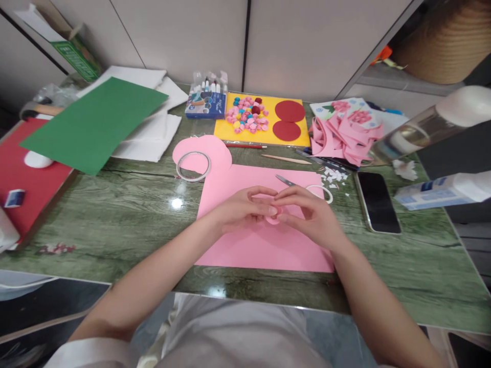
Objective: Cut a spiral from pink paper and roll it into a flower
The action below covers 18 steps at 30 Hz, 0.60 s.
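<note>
My left hand (pixel 247 209) and my right hand (pixel 309 212) meet over a large pink paper sheet (pixel 245 250). Between their fingertips is a small curled piece of pink paper (pixel 273 220), pinched from both sides and partly covered by the fingers. Scissors with white handles (pixel 326 193) lie partly behind my right hand, one blade showing. Pink paper circles (pixel 215 151) overlap the sheet's far left corner, and a roll of tape (pixel 193 179) rests against them.
Yellow paper (pixel 268 137) at the back bears small coloured paper roses (pixel 249 115) and two red circles (pixel 287 131). Pink scraps (pixel 343 135), a phone (pixel 378 202) and bottles (pixel 429 122) stand or lie right. Green paper (pixel 99 120) and a red sheet (pixel 34 179) are left.
</note>
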Tool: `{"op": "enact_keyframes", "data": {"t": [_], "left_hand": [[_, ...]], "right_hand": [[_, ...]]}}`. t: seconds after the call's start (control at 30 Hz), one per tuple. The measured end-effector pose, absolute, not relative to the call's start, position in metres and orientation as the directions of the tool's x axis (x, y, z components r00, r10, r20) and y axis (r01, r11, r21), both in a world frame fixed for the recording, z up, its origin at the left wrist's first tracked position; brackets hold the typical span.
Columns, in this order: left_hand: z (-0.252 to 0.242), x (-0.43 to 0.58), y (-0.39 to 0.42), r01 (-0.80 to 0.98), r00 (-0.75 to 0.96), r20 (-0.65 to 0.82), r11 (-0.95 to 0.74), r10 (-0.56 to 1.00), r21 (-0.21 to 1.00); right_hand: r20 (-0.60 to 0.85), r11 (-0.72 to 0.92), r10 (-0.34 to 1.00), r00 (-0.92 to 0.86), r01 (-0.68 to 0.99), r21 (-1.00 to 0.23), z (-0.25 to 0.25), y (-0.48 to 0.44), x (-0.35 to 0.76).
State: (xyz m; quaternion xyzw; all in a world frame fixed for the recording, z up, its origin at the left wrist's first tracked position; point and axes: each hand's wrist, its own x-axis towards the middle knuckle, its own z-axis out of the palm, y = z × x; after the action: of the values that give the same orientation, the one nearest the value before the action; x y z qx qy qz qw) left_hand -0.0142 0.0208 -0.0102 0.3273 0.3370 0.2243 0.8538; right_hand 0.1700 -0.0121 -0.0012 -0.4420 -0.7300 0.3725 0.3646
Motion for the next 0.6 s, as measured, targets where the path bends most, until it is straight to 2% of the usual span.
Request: {"op": "enact_keyframes", "data": {"t": [0.17, 0.3, 0.5, 0.6], "left_hand": [[-0.011, -0.017, 0.023, -0.128, 0.715, -0.382, 0.647, 0.585, 0.752], [-0.014, -0.013, 0.018, -0.162, 0.638, -0.418, 0.643, 0.647, 0.748], [-0.017, 0.0, 0.006, -0.376, 0.523, -0.492, 0.707, 0.696, 0.599], [-0.018, 0.003, 0.004, -0.426, 0.497, -0.501, 0.702, 0.709, 0.571]], "right_hand": [[0.183, 0.336, 0.906, -0.383, 0.386, -0.859, 0.0, -0.011, 0.172], [0.224, 0.381, 0.905, -0.362, 0.455, -0.805, 0.001, -0.01, 0.173], [0.338, 0.465, 0.885, -0.32, 0.582, -0.667, -0.006, -0.011, 0.172], [0.375, 0.478, 0.878, -0.298, 0.597, -0.644, -0.009, -0.012, 0.171]]}}
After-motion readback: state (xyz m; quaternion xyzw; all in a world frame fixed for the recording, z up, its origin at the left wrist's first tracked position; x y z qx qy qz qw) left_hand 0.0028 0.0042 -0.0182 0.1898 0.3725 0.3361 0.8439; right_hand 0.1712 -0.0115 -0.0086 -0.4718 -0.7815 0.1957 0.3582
